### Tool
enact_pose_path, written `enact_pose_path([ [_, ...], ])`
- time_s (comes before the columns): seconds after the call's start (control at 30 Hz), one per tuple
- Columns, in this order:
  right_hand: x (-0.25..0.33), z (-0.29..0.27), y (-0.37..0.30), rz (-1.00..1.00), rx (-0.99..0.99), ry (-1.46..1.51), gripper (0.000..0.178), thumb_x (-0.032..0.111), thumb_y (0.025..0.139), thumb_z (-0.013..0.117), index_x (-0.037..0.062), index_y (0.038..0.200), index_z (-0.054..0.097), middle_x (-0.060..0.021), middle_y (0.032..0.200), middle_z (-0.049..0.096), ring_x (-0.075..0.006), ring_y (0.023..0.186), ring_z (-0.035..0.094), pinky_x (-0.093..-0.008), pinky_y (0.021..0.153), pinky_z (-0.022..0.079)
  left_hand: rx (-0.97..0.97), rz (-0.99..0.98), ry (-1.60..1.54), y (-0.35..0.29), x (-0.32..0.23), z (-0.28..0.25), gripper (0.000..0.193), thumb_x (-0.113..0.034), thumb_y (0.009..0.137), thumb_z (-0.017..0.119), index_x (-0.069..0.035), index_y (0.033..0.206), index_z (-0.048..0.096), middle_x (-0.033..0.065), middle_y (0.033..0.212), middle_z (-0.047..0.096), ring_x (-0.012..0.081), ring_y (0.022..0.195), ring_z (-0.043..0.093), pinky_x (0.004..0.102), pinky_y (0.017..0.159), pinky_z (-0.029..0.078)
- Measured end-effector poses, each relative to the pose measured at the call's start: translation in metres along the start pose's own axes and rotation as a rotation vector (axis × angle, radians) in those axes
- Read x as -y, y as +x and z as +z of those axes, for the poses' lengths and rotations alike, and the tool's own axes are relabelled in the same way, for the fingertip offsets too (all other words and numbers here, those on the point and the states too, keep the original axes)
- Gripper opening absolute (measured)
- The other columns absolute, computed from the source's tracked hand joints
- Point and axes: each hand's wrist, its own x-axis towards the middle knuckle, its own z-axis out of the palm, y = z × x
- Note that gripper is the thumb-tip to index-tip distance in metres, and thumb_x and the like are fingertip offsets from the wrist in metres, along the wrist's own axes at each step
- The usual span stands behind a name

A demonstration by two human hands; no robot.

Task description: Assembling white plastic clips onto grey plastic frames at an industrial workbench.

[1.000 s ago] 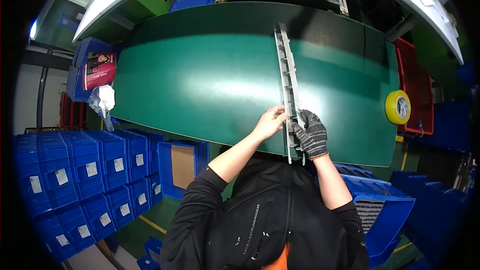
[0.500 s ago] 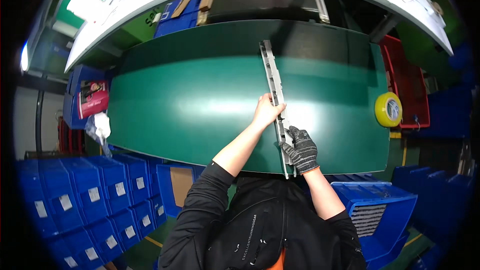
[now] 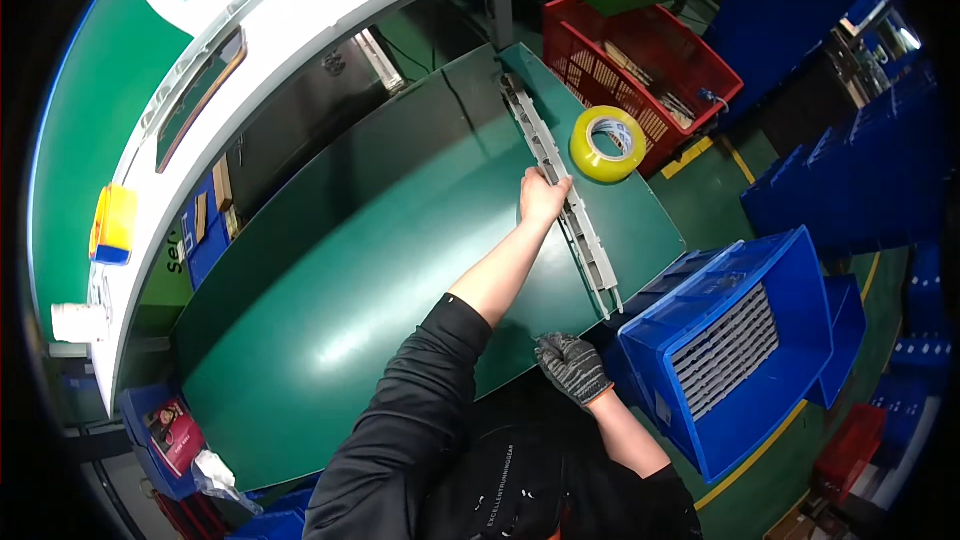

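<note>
My bare left hand [image 3: 542, 197] grips a long, narrow grey plastic strip [image 3: 592, 250] near its middle. Box-like sections run along the strip, and two thin prongs stick out at its near end. It lies slantwise over the right part of the green table [image 3: 400, 300]. My right hand [image 3: 574, 370], in a dark grey knitted glove, is at the table's near edge, apart from the strip. Its fingers are curled in, with nothing visible in them. Right of it, a blue bin [image 3: 690, 430] holds several similar-looking grey strips [image 3: 725, 350].
A roll of yellow tape [image 3: 607, 144] stands beside the strip's far part. Beyond it is a red basket [image 3: 640, 85]. A white shelf [image 3: 300, 25] curves over the table's far side. At the left end sits a blue box [image 3: 150, 440] with a pink printed package [image 3: 176, 438].
My view has turned to the right. My right hand has let go of the strip and drawn back to the table's near edge. The strip, still in my left hand, is nearer the tape.
</note>
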Motion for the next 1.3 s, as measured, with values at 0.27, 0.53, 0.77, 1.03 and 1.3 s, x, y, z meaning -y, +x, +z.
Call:
enact_pose_path([
  [0.27,-0.03,0.01,0.011,0.325,-0.111,0.195,0.016,0.019,0.084,0.058,0.0032,0.085,0.061,-0.0059,0.064,0.057,-0.0115,0.045,0.05,-0.0269,0.042,0.041,-0.05,-0.075,0.05,0.018,-0.014,0.017,0.057,-0.034,0.068,0.068,0.003,0.104,0.044,0.0215,0.103,0.052,0.0348,0.097,0.052,0.0393,0.084,0.043],
  [0.53,-0.025,0.006,0.026,0.792,-0.173,0.973,0.013,0.013,0.082,0.058,0.0062,0.071,0.057,-0.004,0.051,0.052,-0.0109,0.035,0.044,-0.0249,0.035,0.035,-0.37,0.133,-0.061,0.045,0.03,-0.091,0.047,-0.031,0.076,0.063,0.004,0.105,0.05,0.0172,0.093,0.056,0.022,0.074,0.057,0.0332,0.071,0.046],
  [0.77,-0.016,0.007,0.038,0.821,-0.175,0.877,0.014,0.017,0.082,0.058,0.0044,0.076,0.057,-0.0051,0.049,0.051,-0.0112,0.034,0.042,-0.0242,0.032,0.033,-0.829,0.268,0.651,0.127,0.17,-0.363,0.032,-0.02,0.073,0.059,-0.002,0.1,0.054,0.0182,0.101,0.053,0.0338,0.096,0.05,0.0416,0.084,0.04],
  [1.03,0.007,-0.005,0.059,0.778,-0.124,0.529,0.028,0.029,0.084,0.053,0.0043,0.072,0.056,-0.009,0.057,0.054,-0.0195,0.041,0.047,-0.0313,0.039,0.035,-0.666,-0.044,1.057,0.183,0.222,-0.532,0.057,-0.018,0.072,0.055,-0.011,0.127,0.04,0.0163,0.134,0.033,0.0337,0.121,0.035,0.0386,0.099,0.032],
  [1.3,-0.04,0.027,0.02,0.645,-0.312,0.12,0.042,0.04,0.082,0.055,-0.0005,0.072,0.058,-0.0045,0.051,0.049,-0.0139,0.043,0.046,-0.0295,0.043,0.035,-0.476,0.046,0.979,0.224,0.254,-0.579,0.055,-0.012,0.07,0.055,-0.007,0.123,0.043,0.0203,0.111,0.053,0.0341,0.103,0.052,0.0392,0.09,0.04],
])
